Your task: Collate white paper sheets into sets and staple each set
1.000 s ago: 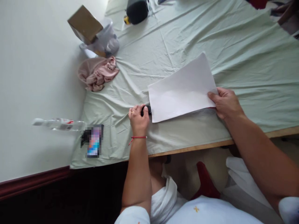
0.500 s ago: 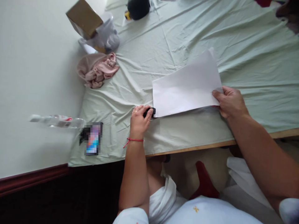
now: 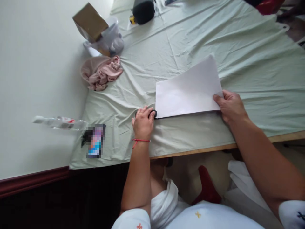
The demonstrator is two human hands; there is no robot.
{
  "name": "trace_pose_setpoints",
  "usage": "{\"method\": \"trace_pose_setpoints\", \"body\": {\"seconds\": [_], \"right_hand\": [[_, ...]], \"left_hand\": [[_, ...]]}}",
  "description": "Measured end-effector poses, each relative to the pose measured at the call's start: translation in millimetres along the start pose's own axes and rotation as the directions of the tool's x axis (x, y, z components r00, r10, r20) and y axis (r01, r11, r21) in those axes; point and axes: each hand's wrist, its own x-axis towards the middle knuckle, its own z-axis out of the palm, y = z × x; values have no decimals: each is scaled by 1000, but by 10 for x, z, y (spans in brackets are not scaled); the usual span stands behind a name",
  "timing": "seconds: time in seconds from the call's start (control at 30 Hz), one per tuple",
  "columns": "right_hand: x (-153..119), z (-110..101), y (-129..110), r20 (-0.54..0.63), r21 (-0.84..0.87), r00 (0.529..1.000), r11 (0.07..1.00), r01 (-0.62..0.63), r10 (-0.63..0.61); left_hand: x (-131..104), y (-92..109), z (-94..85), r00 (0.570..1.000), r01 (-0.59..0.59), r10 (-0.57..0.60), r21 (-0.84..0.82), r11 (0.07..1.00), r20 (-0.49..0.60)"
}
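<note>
White sheets of paper (image 3: 186,92) are held above the green cloth, the far right corner raised and the near left corner at a black stapler (image 3: 153,114). My left hand (image 3: 143,122) lies over the stapler with fingers curled around it, hiding most of its body. At the right edge of the paper, my right hand (image 3: 231,105) pinches the sheets, thumb on top and fingers underneath. A ring and a red string bracelet are on the left hand and wrist.
A phone (image 3: 96,141) and a clear plastic bottle (image 3: 68,123) lie at the left by the wall. Behind them are a pink cloth (image 3: 105,73), a plastic tub (image 3: 113,36), a cardboard box (image 3: 90,22), a tape measure (image 3: 132,19) and a black case (image 3: 143,11).
My left hand has shifted further over the stapler, covering more of it. My right hand and the paper have moved slightly left. The whole view has shifted a little.
</note>
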Motion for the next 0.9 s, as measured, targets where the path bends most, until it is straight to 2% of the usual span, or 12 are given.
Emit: {"method": "trace_pose_setpoints", "body": {"seconds": [0.1, 0.2, 0.27, 0.33, 0.4, 0.47, 0.57, 0.63, 0.7, 0.77, 0.9], "right_hand": [[-33, -15, -22, 13, -9, 1000, 1000, 18, -17], [-38, -59, -52, 10, 35, 1000, 999, -3, 3], [-22, -106, -77, 6, 86, 1000, 996, -24, 24], [6, -163, -103, 2, 122, 999, 992, -42, 42], [39, -223, -126, -8, 134, 999, 990, -48, 50], [74, -279, -142, -40, 153, 998, 987, -39, 46], [115, -344, -147, -79, 203, 996, 979, -16, 33], [130, -372, -138, -73, 228, 997, 974, -20, 37], [137, -387, -122, -70, 239, 997, 971, -22, 40], [140, -391, -103, -84, 229, 996, 973, 7, 13], [139, -382, -77, -139, 141, 987, 984, 106, -87]], "left_hand": [[70, -87, -104, 992, 56, -52, 32, 998, -117], [78, -55, -195, 937, 130, -111, 35, 991, -332], [52, 38, -200, 897, 79, -105, -78, 994, -430], [16, 154, -148, 889, -31, -88, -251, 967, -449], [-14, 258, -58, 906, -92, -106, -436, 895, -409], [-28, 331, 34, 931, -66, -179, -627, 776, -319], [-26, 394, 110, 962, 91, -268, -858, 505, -56], [-19, 425, 122, 964, 218, -226, -906, 362, 142], [-15, 459, 132, 953, 297, -159, -902, 314, 259], [-16, 500, 161, 947, 317, -150, -891, 325, 283], [-17, 599, 281, 921, 357, -283, -866, 349, 266]]}}
